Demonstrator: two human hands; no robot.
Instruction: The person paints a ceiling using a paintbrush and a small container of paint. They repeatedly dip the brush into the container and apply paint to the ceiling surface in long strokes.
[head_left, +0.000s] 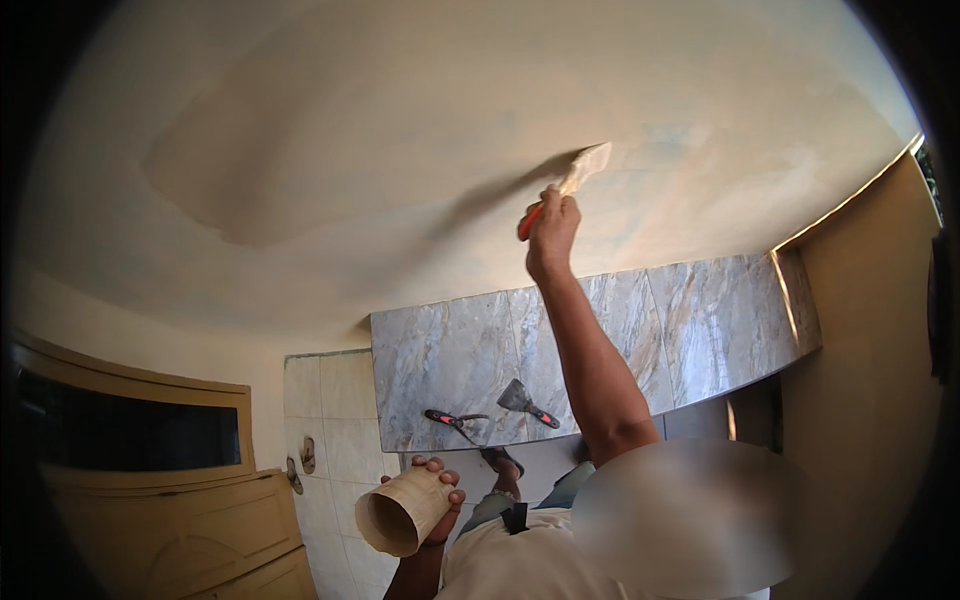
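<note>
Red-handled hand tool (568,190): we have it up at the pale wall (350,150), above the counter, head pointing up and to the right. Head is pale and looks coated; we can't tell if it's a brush or a blade. Its shadow on the wall runs right up to the head, but we can't be sure the tip touches.

Right hand (553,228): closed round the handle, fingers bent, arm stretched out over the counter. Left hand (453,503): low, in front of the body, half curled round 1 pale cylindrical container (425,495), fingertips showing over its far side. Container is tilted, mouth toward lower left; we can't make out what's inside.

Counter (430,350): grey marble-look slab with brown veins. We count 2 more tools lying on it near the front edge: 1 wide dark-bladed scraper (528,403) with a black-and-red handle, and to its left 1 black-and-red handled tool (455,420), its shape harder to read.

Left side: pale tiles (345,390), then yellow-brown woodwork (200,510) with 1 dark panel (140,425). Below the counter edge we see 1 sandalled foot (507,462).
</note>
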